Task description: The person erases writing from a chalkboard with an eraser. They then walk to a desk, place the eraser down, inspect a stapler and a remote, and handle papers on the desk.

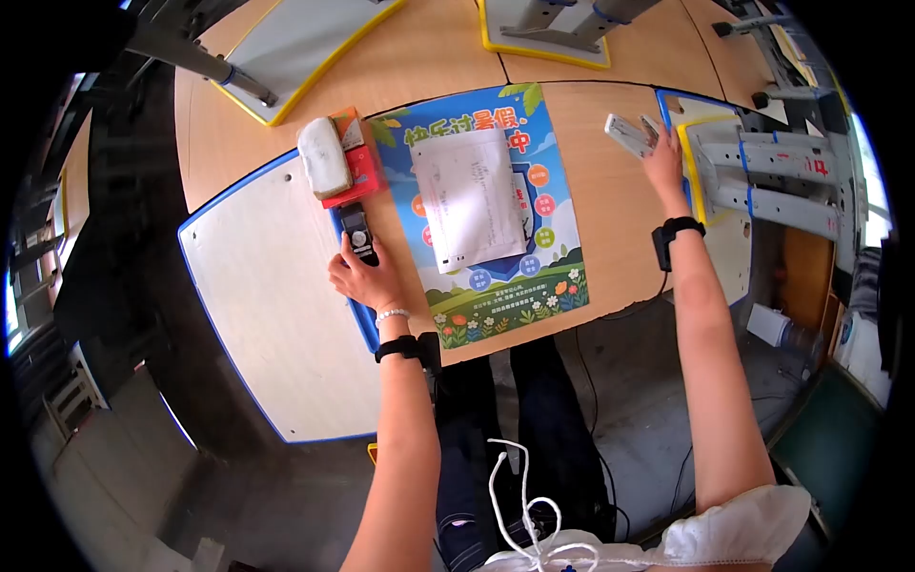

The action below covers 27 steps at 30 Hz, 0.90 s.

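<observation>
The person's left hand (367, 278) holds the lower end of a small, black, long gadget (357, 227) with silver buttons, thumb on one side and fingers on the other. The gadget is by the blue edge of a big, flat, white desk top (272, 315), left of the poster. Just past its top end is a shiny red box (363, 168), and a chunky white block (325, 158) is right beside that.

The person's right hand (664, 157) grips the near end of a white, two-armed, stapler-shaped tool (625, 136). The tool's two arms are spread apart at the far end. It is over the tan wooden table (620, 248), to the right of the poster.

Between the two hands is a bright blue and green paper poster (562, 205) with flowers and leaves. A white paper sheet (467, 200) with faint writing lies on top of it, a bit tilted.
</observation>
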{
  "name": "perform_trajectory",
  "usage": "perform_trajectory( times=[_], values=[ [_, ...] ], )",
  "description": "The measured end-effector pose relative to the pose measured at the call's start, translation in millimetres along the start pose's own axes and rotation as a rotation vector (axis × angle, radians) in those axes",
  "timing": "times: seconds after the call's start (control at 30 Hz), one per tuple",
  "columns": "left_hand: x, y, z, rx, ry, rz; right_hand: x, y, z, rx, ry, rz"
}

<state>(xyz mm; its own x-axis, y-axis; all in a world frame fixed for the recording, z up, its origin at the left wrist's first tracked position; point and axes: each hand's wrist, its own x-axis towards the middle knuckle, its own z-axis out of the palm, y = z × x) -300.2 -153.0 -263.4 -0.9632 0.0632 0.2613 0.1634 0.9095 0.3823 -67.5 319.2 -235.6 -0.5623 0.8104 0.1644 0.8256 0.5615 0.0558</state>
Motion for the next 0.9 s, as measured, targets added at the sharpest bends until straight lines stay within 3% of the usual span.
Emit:
perform_trajectory(
  times=[0.1, 0.13, 0.23, 0.4, 0.5, 0.63, 0.83, 0.9],
  values=[
    [0.3, -1.0, 0.0, 0.043, 0.001, -0.002, 27.3, 63.2, 63.4, 0.112, -0.202, 0.01],
    [1.7, -0.4, 1.0, 0.051, 0.006, 0.001, 28.1, 70.0, 69.8, 0.123, -0.16, -0.034],
    [0.9, -2.0, 3.2, 0.051, -0.006, -0.012, 39.1, 50.1, 20.4, 0.021, -0.356, 0.022],
    [1.7, -3.6, 4.4, 0.081, 0.021, 0.024, 57.9, 84.3, 36.3, 0.252, -0.261, -0.248],
    [1.4, -9.1, 8.1, 0.081, 0.066, 0.079, 59.9, 80.2, 3.2, 0.124, -0.416, -0.163],
    [1.4, -7.4, 6.8, 0.125, 0.045, 0.087, 41.2, 105.5, 31.5, 0.346, -0.262, -0.111],
    [1.2, -6.1, 4.4, 0.13, 0.03, 0.085, 25.7, 126.7, 69.9, 0.747, -0.32, 0.257],
    [1.0, -5.3, 4.5, 0.147, 0.003, 0.059, 23.3, 121.7, 70.4, 0.706, -0.442, 0.196]
  ],
)
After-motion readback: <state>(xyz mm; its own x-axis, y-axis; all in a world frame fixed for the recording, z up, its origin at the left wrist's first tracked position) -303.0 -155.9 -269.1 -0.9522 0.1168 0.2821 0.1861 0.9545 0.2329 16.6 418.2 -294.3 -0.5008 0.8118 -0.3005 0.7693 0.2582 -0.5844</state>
